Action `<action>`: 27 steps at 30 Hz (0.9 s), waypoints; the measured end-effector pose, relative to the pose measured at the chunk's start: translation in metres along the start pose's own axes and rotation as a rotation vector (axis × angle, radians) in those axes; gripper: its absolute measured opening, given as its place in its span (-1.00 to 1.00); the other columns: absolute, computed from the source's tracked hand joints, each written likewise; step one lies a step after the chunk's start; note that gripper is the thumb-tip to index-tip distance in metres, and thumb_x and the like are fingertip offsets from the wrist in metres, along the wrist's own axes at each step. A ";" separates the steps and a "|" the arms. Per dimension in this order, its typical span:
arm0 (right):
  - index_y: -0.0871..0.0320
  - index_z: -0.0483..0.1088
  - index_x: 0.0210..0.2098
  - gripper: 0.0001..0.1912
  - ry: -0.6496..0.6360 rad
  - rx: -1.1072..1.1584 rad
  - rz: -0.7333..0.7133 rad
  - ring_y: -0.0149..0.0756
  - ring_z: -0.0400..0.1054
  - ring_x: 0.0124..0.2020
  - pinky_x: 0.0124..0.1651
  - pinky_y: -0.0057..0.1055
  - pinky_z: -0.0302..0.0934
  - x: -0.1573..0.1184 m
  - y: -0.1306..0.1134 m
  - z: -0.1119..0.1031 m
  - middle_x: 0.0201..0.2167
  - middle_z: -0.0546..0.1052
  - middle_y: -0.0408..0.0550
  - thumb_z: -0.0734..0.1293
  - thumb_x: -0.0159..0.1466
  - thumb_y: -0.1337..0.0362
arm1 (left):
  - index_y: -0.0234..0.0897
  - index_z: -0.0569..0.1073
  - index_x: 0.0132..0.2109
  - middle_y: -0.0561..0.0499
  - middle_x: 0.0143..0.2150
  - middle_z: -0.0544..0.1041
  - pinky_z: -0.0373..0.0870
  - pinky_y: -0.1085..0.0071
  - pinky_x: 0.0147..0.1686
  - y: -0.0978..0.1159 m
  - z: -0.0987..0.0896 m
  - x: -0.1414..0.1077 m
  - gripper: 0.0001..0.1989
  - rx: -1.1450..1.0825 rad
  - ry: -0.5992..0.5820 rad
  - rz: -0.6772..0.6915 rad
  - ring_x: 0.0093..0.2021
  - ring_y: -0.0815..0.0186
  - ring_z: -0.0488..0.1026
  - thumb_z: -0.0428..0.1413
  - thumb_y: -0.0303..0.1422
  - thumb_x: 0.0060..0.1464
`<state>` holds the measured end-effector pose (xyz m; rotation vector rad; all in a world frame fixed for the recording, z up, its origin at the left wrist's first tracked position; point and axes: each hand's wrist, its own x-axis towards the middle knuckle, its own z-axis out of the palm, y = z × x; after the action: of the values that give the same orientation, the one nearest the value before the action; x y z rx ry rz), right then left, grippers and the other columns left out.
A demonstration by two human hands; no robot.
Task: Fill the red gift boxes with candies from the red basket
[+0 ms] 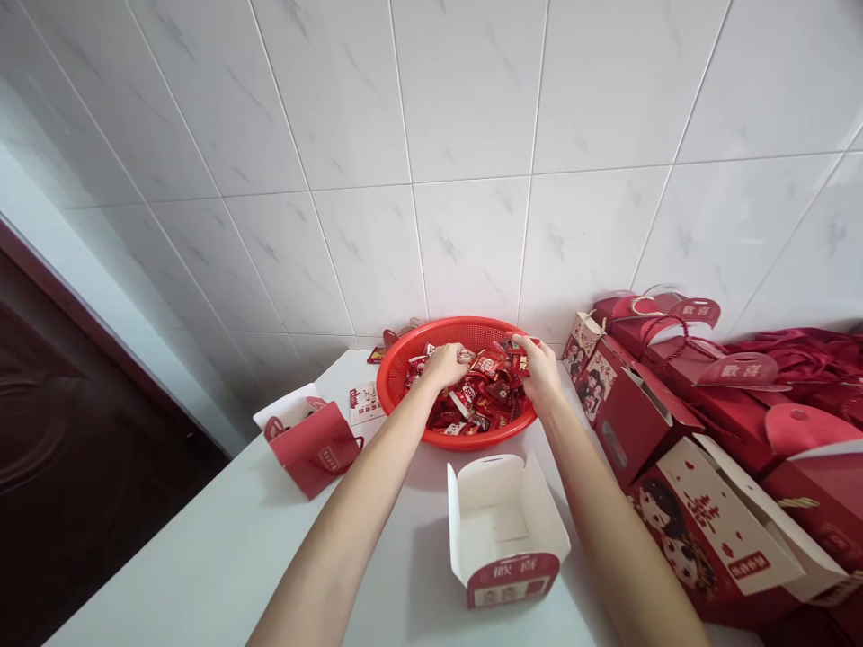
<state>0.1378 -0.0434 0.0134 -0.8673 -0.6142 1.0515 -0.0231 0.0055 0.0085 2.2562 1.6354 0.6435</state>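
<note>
Red-wrapped candies (486,395) lie heaped in a round red plastic basket (397,395). Over the left of the heap, my left hand (445,367) is closed, its fingers pinched at a candy wrapper; the fingertips are partly hidden. At the basket's right rim, my right hand (539,368) is closed, with red-wrapped candy between thumb and fingers. Between my forearms, in front of the basket, an open gift box (516,580) stands with its flaps up. Its white inside shows no contents.
A small red gift bag (316,449) stands left of the basket, beside a printed card (365,403). Several red and cream gift boxes (721,521) crowd the right side, close to my right forearm. Red cloth (802,355) lies behind them. A tiled wall (472,243) rises directly behind the basket.
</note>
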 end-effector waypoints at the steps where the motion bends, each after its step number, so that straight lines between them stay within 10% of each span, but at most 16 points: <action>1: 0.14 0.47 -0.45 -0.81 -0.007 -0.011 -0.001 -0.29 0.45 -0.46 -0.44 -0.39 0.33 0.000 0.000 0.000 -0.48 0.57 -0.15 0.46 -0.10 0.25 | -0.30 0.54 -0.23 -0.10 -0.24 0.61 0.36 0.34 -0.16 -0.001 0.000 0.000 -0.86 0.016 0.026 -0.019 -0.14 0.11 0.52 0.17 -0.51 0.00; 7: 0.14 0.48 -0.46 -0.81 0.011 -0.017 0.003 -0.29 0.44 -0.45 -0.49 -0.42 0.31 0.000 0.000 0.000 -0.49 0.58 -0.14 0.45 -0.11 0.26 | -0.34 0.46 0.15 -0.26 0.16 0.48 0.28 0.19 0.18 0.005 -0.003 -0.003 -0.55 0.035 0.070 0.013 0.19 0.03 0.38 0.13 -0.51 0.08; 16: 0.14 0.48 -0.45 -0.81 -0.004 -0.026 0.006 -0.30 0.45 -0.48 -0.53 -0.44 0.28 0.002 0.000 0.000 -0.49 0.58 -0.15 0.46 -0.09 0.26 | -0.23 0.66 -0.35 0.07 -0.34 0.66 0.45 0.46 -0.20 0.018 0.009 -0.009 -0.82 -0.032 -0.517 0.219 -0.25 0.24 0.59 0.21 -0.51 -0.13; 27: 0.15 0.48 -0.46 -0.83 -0.007 -0.029 0.004 -0.29 0.45 -0.49 -0.54 -0.44 0.29 -0.001 0.002 0.000 -0.52 0.57 -0.14 0.45 -0.09 0.26 | -0.20 0.62 -0.18 0.02 -0.24 0.65 0.39 0.40 -0.32 0.027 0.020 -0.013 -0.62 0.139 -0.749 0.245 -0.25 0.15 0.55 0.32 -0.42 -0.28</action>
<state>0.1367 -0.0438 0.0113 -0.8904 -0.6354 1.0515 0.0058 -0.0145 0.0016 2.3817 1.0650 -0.2744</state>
